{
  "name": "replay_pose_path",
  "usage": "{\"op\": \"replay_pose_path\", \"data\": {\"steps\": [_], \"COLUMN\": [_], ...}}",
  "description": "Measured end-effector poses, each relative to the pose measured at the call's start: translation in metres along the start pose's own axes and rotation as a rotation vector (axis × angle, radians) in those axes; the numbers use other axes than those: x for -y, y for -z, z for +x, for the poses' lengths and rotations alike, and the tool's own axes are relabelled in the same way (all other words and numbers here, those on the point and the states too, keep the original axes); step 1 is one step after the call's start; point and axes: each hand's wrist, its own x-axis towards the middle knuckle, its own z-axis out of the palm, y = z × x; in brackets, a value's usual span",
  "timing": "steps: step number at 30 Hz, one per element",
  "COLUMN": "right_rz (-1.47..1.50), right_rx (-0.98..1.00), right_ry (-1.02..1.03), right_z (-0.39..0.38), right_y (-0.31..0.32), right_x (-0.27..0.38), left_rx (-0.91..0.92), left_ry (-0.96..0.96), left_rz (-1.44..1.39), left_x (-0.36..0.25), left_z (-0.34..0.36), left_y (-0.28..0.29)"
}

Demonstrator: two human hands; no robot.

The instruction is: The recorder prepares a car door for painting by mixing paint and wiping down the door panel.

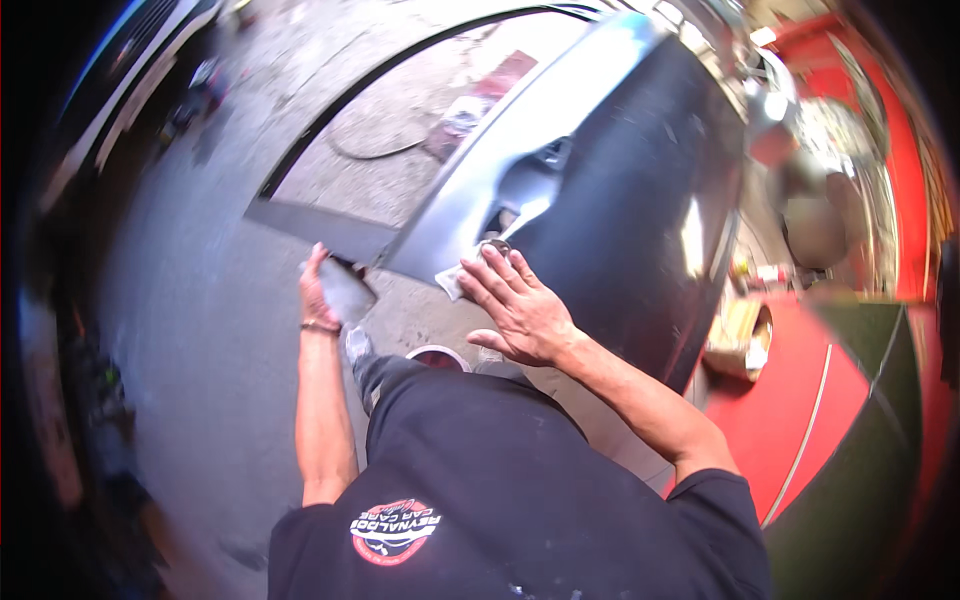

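Shirt (480, 450) blocks part of a round-rimmed container (437, 352) below me. Up ahead, my right hand (525, 318) lies open and flat, hiding most of a pale pad (449, 284) against the dark car door (640, 170), near its handle recess (528, 185). My left hand (314, 292) grips a grey flat piece (349, 293), blurred, its kind unclear. Cardboard box (735, 340) sits right, by a red panel (790, 400).

Cardboard box (733, 327) seen near red surface (765, 400) at right; surface crossed by pale strip (801, 449). Pale floor (315, 60) shown at upper left.
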Motion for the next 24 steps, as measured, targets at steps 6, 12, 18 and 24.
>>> {"op": "replay_pose_path", "data": {"steps": [6, 12, 18, 24], "right_rz": [-0.017, -0.093, -0.008, -0.024], "right_rx": [-0.067, -0.05, -0.095, -0.125], "right_ry": [-0.618, -0.539, -0.222, -0.534], "right_z": [-0.061, -0.015, -0.013, -0.007], "right_y": [0.014, -0.01, -0.019, -0.023], "right_x": [-0.129, -0.051, -0.019, -0.053], "left_rx": [-0.031, 0.002, 0.006, -0.024], "left_ry": [-0.043, 0.072, 0.065, 0.073], "left_rz": [0.047, 0.085, 0.086, 0.087], "left_x": [-0.009, 0.011, 0.009, 0.01], "left_z": [-0.021, -0.01, -0.012, -0.012], "left_y": [-0.016, -0.023, -0.029, -0.024]}}
